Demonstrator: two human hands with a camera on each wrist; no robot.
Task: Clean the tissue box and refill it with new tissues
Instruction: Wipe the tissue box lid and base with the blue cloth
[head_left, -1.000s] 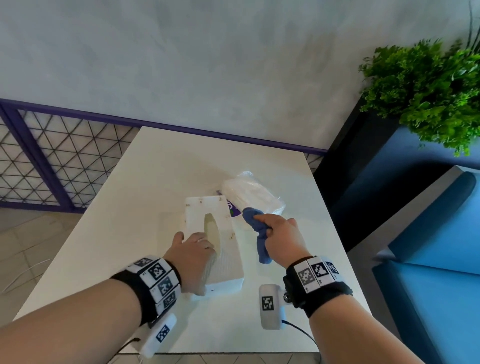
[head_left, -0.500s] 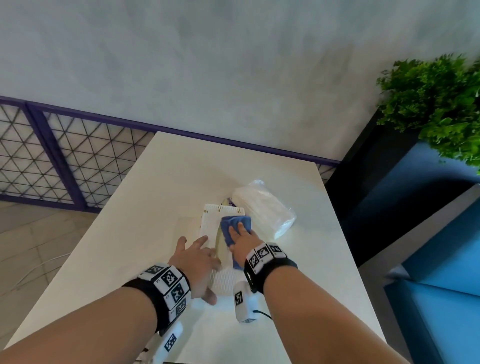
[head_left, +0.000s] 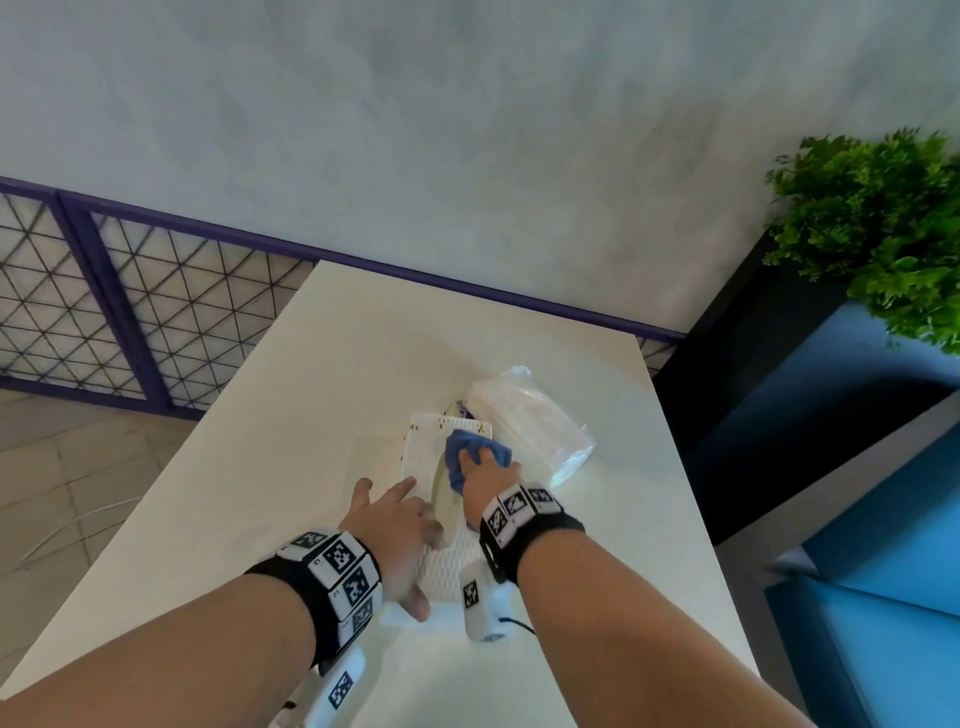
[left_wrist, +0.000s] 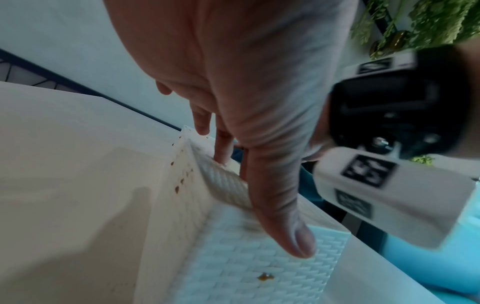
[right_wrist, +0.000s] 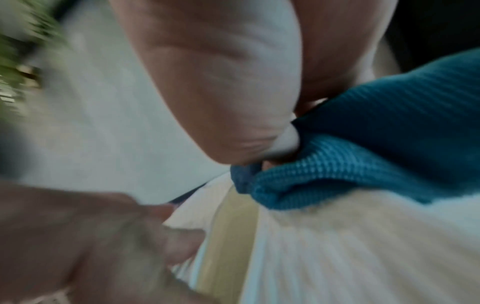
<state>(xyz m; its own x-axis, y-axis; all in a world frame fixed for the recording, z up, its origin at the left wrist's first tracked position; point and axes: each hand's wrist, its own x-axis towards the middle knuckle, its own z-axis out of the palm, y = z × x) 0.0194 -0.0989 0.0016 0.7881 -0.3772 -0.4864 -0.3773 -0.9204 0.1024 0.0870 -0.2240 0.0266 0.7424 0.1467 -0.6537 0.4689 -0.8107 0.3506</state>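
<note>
A white woven-pattern tissue box (head_left: 423, 447) lies on the white table (head_left: 311, 415), with brown spots along its left side (left_wrist: 182, 181) and on its near end. My left hand (head_left: 395, 519) rests on the near part of the box, fingers straight on top and the thumb (left_wrist: 293, 232) pressed against the near end. My right hand (head_left: 491, 470) holds a blue cloth (head_left: 467, 452) and presses it on the box's top beside the oval opening. The thumb pinches a fold of the cloth (right_wrist: 376, 144). A clear-wrapped pack of new tissues (head_left: 530, 421) lies against the box's far right.
The table's right edge is close to the pack. Past it stand a black planter (head_left: 753, 389) with a green plant (head_left: 883, 223) and a blue seat (head_left: 883, 571). A purple-framed mesh fence (head_left: 130, 312) runs behind the table on the left.
My right hand has carried the blue cloth from beside the box onto its top and moved it over the far half. The left hand has stayed on the box.
</note>
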